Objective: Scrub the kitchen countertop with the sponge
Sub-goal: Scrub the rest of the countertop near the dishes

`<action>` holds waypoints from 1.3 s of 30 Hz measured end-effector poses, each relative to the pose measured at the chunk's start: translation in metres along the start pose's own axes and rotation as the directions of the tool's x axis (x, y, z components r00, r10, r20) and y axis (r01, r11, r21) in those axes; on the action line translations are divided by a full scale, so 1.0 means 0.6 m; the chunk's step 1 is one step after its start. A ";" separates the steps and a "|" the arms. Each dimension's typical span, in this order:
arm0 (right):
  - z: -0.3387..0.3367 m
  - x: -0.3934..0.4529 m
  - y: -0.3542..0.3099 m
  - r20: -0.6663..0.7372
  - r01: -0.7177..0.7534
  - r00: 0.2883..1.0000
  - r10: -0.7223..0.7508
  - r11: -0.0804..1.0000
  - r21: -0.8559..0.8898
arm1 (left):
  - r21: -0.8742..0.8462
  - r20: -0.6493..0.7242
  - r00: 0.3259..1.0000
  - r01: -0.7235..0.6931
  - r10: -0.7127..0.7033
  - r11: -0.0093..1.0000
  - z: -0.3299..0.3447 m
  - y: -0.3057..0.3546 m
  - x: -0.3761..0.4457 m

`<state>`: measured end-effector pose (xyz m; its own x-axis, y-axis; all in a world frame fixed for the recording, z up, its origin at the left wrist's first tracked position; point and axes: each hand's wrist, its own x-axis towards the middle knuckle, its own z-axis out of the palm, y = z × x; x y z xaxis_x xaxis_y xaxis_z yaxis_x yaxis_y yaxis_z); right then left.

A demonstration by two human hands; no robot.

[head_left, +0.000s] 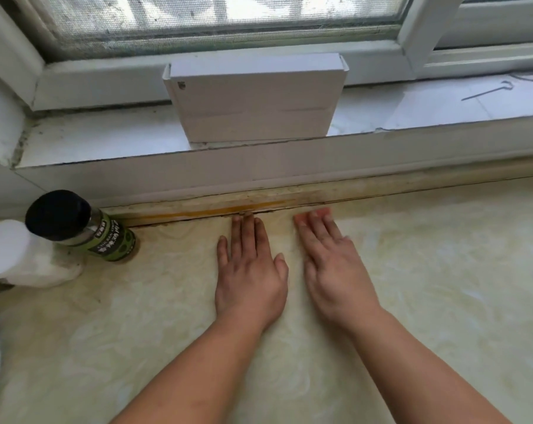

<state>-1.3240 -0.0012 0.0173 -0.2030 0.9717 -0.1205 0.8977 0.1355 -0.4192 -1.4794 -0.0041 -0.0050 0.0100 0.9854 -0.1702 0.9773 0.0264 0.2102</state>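
Head view is showing both hands lying flat on the table (412, 301), palms down, fingers straight and together. The left hand (249, 276) and the right hand (332, 270) are sitting just beside each other, fingertips reaching the grimy strip where the table is meeting the low white ledge. Neither grip is holding anything I can make out; a pinkish patch is showing at the right fingertips, too blurred to name. The sponge is not showing anywhere in view, so to my eye the scrubbing is not under way yet.

To do this step well, I would say the sponge needs fetching first, then working along that back seam, where brownish dirt and an orange streak (228, 209) are looking stuck on and likely needing firm, short strokes.

The table is looking smooth and glossy, with a pale yellow marbled pattern. A black-capped green bottle (106, 240) and a white jar (17, 255) are standing at the left. A flat white box (253, 102) is leaning upright on the sill.
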 end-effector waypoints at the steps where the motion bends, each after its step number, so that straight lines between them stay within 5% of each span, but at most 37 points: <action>1: -0.009 0.000 0.017 0.002 -0.002 1.000 0.002 1.000 -0.004 | -0.002 0.001 1.000 0.000 0.000 1.000 0.000 -0.002 -0.001; 5: -0.067 -0.013 0.130 -0.188 -0.287 0.937 0.294 0.956 0.064 | -0.014 0.004 1.000 0.007 -0.007 1.000 0.000 -0.002 -0.002; 8: -0.067 -0.021 0.144 -0.192 -0.386 0.902 0.387 0.921 0.043 | -0.019 0.005 1.000 0.006 -0.006 1.000 0.001 -0.001 -0.002; 13: -0.002 -0.065 0.019 -0.075 -0.098 0.992 0.100 0.995 0.032 | -0.100 -0.041 0.999 -0.007 0.003 0.995 -0.003 -0.006 0.000; 17: 0.035 -0.120 -0.015 0.065 0.112 0.992 -0.112 0.994 0.002 | -0.283 -0.073 0.997 -0.037 0.017 0.958 -0.012 -0.018 0.005; 20: 0.000 -0.137 0.038 0.006 -0.090 0.996 0.090 0.995 0.032 | -0.349 -0.001 0.995 -0.098 0.105 0.932 -0.033 -0.034 -0.010; 24: 0.008 -0.171 0.025 -0.096 -0.347 0.932 0.349 0.937 0.033 | -0.190 -0.018 0.994 -0.107 0.106 0.976 -0.039 -0.115 -0.105; 30: 0.117 -0.169 -0.177 0.078 0.044 0.996 -0.043 0.999 -0.008 | -0.011 0.036 0.999 -0.007 0.007 1.000 -0.026 -0.221 -0.195; 35: 0.097 -0.039 -0.227 0.139 0.087 0.987 -0.081 0.995 -0.041 | -0.003 0.011 1.000 -0.027 0.027 1.000 -0.015 -0.223 -0.194; 39: 0.108 -0.102 -0.234 0.128 0.092 0.987 -0.096 0.995 0.042 | -0.014 0.020 0.999 -0.031 0.031 0.999 -0.012 -0.228 -0.193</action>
<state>-1.4632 -0.0922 0.0252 -0.3370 0.9214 -0.1937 0.8582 0.2161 -0.4655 -1.6155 -0.1204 -0.0070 0.0445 0.9822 -0.1823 0.9736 -0.0017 0.2284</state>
